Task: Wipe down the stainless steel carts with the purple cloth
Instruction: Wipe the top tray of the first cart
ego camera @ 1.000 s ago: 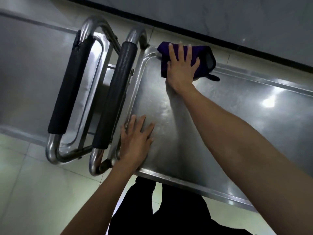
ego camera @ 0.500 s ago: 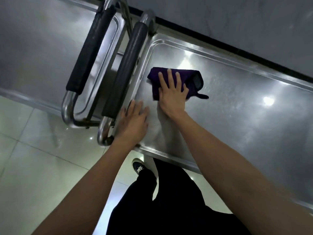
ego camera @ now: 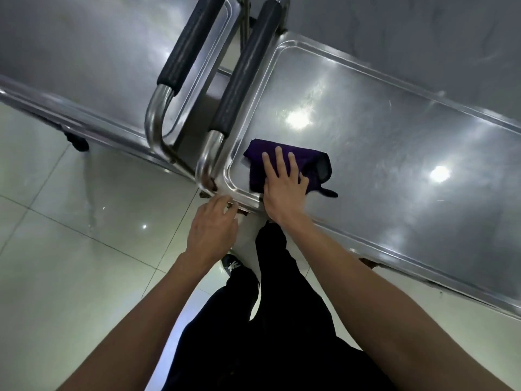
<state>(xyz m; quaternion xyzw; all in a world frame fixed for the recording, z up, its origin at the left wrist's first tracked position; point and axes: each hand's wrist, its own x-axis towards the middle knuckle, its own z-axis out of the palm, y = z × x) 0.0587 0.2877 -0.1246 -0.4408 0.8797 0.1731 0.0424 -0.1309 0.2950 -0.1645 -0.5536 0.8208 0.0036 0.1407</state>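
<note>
Purple cloth: flat on cart near corner, under right hand, grip released, fingers straight. Left hand: grip state unclear.

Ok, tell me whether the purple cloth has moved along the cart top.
Yes. The purple cloth came from the cart top's far corner to its near corner.

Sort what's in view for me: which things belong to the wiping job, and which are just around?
Job:
purple cloth
right cart top
left cart top
right hand, pressing the cloth flat
left hand, at the cart corner

Just around:
padded push handles
tiled floor
shoe
</note>
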